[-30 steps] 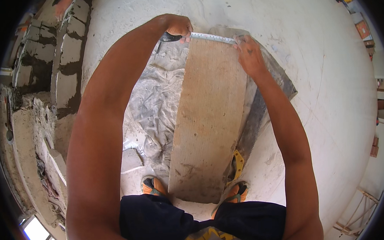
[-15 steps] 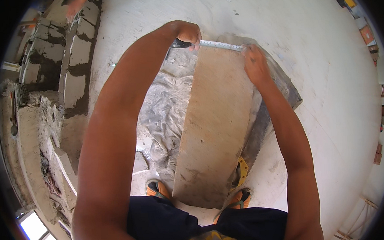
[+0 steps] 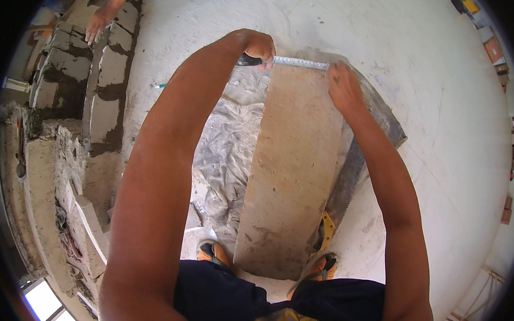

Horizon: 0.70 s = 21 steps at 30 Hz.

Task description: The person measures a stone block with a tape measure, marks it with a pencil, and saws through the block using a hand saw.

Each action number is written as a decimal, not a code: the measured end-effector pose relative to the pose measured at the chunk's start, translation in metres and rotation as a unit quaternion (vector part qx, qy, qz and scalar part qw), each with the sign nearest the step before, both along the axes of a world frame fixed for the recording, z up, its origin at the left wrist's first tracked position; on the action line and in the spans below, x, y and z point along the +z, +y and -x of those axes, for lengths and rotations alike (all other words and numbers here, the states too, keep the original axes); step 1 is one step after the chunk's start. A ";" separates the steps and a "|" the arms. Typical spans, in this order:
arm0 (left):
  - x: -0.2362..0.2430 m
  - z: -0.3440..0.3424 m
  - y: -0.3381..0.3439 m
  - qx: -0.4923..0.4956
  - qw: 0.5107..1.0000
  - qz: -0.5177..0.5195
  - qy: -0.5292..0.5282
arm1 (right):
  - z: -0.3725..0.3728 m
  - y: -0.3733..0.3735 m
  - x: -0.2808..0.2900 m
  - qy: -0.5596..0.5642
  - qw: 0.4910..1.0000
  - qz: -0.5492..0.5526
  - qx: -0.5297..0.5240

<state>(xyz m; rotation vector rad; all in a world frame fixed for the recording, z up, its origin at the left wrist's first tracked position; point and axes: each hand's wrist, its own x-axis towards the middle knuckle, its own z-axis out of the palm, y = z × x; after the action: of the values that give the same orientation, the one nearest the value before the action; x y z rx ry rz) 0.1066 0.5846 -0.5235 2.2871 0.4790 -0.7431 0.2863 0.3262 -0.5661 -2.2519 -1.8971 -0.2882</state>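
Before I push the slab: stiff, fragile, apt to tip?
The slab is probably stiff: it lies flat beside the rumpled sheet. Its edges may crumble, since the near end looks ragged and the face pitted. Tipping seems unlikely with its broad face up.

Between the forearms (image 3: 378, 166), a hand could pass over the board (image 3: 285, 159) from its near edge up toward its far edge, where the tape (image 3: 300, 62) bars the way, stretched from the left hand (image 3: 259, 47) to the right hand (image 3: 345, 86). Along the board's right edge lies the saw (image 3: 348, 172), teeth outward, with open floor (image 3: 457, 152) beyond; a rumpled sheet (image 3: 228, 156) lines the left edge, with a block wall (image 3: 105, 69) farther left.
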 end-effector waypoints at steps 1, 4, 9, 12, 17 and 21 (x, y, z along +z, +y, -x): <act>-0.002 0.001 0.002 -0.005 1.000 -0.002 -0.005 | 0.000 0.001 -0.001 -0.002 1.000 -0.002 0.006; -0.002 -0.002 -0.005 -0.020 1.000 -0.014 -0.019 | -0.003 -0.001 -0.001 0.043 0.999 0.007 -0.008; -0.004 -0.001 -0.003 -0.053 0.997 -0.034 -0.051 | -0.007 0.009 -0.010 0.141 0.987 0.033 -0.069; -0.014 0.013 0.012 -0.048 0.998 -0.019 -0.045 | -0.002 0.014 -0.010 0.082 0.996 0.013 0.037; -0.019 0.013 -0.005 -0.021 0.998 -0.009 -0.050 | -0.006 -0.001 -0.011 0.110 0.993 0.033 0.025; -0.018 0.024 -0.016 0.011 0.999 -0.014 -0.049 | -0.004 -0.014 -0.013 0.150 0.988 0.001 0.036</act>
<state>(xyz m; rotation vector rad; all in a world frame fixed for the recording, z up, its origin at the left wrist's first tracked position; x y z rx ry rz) 0.0830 0.5684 -0.5415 2.3281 0.4701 -0.6152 0.2901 0.3123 -0.5794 -2.0825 -1.8128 0.0612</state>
